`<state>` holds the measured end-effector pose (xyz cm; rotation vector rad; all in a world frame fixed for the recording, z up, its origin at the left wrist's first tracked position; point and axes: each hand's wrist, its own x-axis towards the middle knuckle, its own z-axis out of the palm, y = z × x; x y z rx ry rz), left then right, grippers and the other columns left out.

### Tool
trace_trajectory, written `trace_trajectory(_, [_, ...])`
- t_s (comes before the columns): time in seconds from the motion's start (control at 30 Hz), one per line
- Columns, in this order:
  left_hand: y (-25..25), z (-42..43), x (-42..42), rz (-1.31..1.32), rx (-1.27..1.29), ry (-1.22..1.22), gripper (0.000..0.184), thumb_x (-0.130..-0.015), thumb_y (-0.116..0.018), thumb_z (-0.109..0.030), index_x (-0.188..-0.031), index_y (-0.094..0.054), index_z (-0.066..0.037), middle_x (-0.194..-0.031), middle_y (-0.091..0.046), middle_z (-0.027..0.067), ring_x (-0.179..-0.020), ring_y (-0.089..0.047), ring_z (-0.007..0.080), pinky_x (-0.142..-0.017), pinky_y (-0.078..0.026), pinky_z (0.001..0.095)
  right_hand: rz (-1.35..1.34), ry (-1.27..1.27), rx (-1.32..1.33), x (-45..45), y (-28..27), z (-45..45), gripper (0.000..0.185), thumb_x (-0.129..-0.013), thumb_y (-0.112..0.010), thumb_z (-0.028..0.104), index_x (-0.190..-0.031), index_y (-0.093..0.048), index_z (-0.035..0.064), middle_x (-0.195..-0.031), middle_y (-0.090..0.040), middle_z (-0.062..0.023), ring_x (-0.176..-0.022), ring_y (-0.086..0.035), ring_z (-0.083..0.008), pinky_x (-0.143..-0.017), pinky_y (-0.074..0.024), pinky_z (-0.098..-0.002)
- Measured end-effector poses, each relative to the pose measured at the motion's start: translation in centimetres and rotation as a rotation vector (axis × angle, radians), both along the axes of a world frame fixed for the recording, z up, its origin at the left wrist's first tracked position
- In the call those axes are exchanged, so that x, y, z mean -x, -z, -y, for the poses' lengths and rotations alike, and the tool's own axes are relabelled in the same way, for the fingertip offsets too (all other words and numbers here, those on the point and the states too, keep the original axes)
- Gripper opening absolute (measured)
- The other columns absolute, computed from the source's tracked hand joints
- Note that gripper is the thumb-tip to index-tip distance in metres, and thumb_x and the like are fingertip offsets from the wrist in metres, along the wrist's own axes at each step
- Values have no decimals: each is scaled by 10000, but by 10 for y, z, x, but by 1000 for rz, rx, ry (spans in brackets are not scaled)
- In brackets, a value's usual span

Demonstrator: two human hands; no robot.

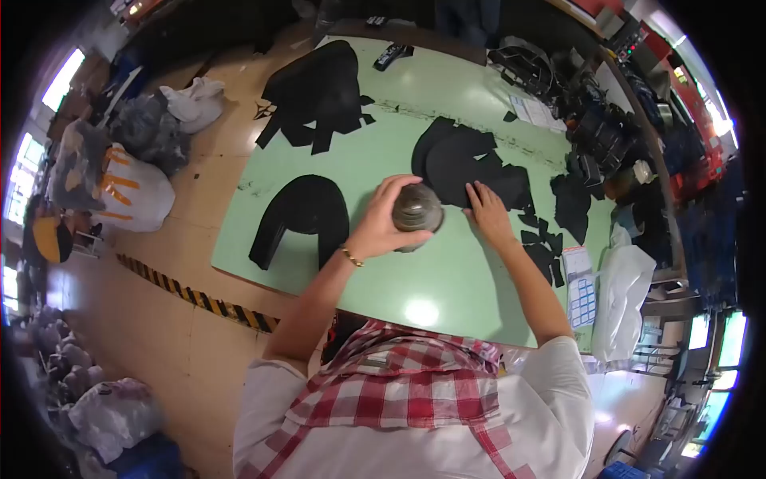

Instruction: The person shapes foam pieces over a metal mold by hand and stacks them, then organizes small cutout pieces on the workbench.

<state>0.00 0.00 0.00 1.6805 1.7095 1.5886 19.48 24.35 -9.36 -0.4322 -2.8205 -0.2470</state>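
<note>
My left hand (387,222) is wrapped round a rounded, grey-brown object (417,209) near the middle of the green table (383,295). To its right, my right hand (488,212) lies with its fingers at the lower edge of a group of flat black pieces (463,164). A black U-shaped piece (307,199) is left of my left hand. Farther back on the left rests a larger stack of black pieces (319,88). Small black scraps (542,254) are spread right of my right forearm.
White plastic (625,291) and printed sheets (581,295) are at the table's right edge. Dark bundled items (598,136) crowd the back right. Bags (140,191) stand on the floor at left, near a black-and-yellow floor strip (195,295). A person's legs (468,17) show beyond the table.
</note>
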Motion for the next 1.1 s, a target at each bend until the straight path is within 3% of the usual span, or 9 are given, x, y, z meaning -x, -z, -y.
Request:
trace_trajectory(0.23, [10,-5,-41,60,-93,-69,839,-612,-874,-294,-1311,-460,-85,-1323,-478,146,-1245,-477,335,-1051,-390,423,105,44,-183,14,16,-2,452,-811,-575,114,-1241,-581,-26,-1309,-584,-201,-1215,-575,-279,-974,-491,-327])
trace_trajectory(0.37, [10,-2,-45,65,-87,-105,839,-615,-870,-291,-1317,-461,-82,-1312,-486,140,-1243,-480,328,-1050,-398,417,13,19,-8,15,13,-5,207,-867,-603,213,-955,-649,31,-1032,-683,-173,-942,-680,-298,-753,-553,-364])
trace_trajectory(0.47, [12,-6,-45,69,-81,-99,843,-616,-870,-292,-1323,-468,-73,-1298,-497,136,-1232,-489,317,-1049,-404,410,-30,108,171,12,-14,1,375,-926,-591,380,-760,-581,44,-752,-653,-155,-713,-655,-368,-603,-512,-444])
trace_trajectory(0.57, [13,-7,-50,110,-94,-98,831,-612,-878,-262,-1314,-479,-67,-1295,-499,137,-1225,-496,301,-1038,-416,403,-40,46,220,11,-24,-10,329,-945,-580,333,-806,-599,35,-752,-652,-170,-741,-650,-385,-630,-515,-457])
trace_trajectory(0.77, [14,-8,-53,20,-65,-143,833,-636,-880,-193,-1343,-455,-76,-1317,-481,118,-1223,-502,265,-1041,-416,380,-612,9,290,23,-120,10,169,-951,-587,185,-1006,-631,31,-837,-657,-215,-758,-641,-387,-644,-520,-445])
trace_trajectory(0.9, [22,-12,-50,116,-61,-31,920,-612,-883,-216,-1397,-423,-86,-1389,-428,157,-1302,-431,300,-1089,-368,397,-827,53,821,17,-196,37,231,-981,-574,154,-1141,-618,-8,-813,-676,-126,-697,-689,-200,-628,-542,-314])
trace_trajectory(0.97, [29,-6,-34,539,10,263,996,-685,-808,-182,-1513,-270,-50,-1519,-299,113,-1408,-327,233,-1168,-239,334,-978,-112,1347,6,-224,53,251,-997,-564,181,-1137,-609,-22,-803,-676,-78,-669,-669,-130,-595,-544,-269])
trace_trajectory(1.07, [53,4,-11,1207,-184,272,878,-906,-419,-569,-1502,-226,45,-1555,-286,168,-1431,-302,263,-1214,-167,393,-859,-76,1547,-11,-233,70,254,-997,-567,192,-1118,-604,-28,-834,-685,-59,-627,-655,-112,-570,-540,-228])
trace_trajectory(1.1, [27,10,-10,1286,-169,323,892,-918,-369,-613,-1495,-235,54,-1542,-305,181,-1424,-312,279,-1211,-174,422,-802,-62,1614,-14,-231,75,250,-996,-568,190,-1115,-604,-26,-834,-686,-61,-623,-654,-112,-570,-540,-228])
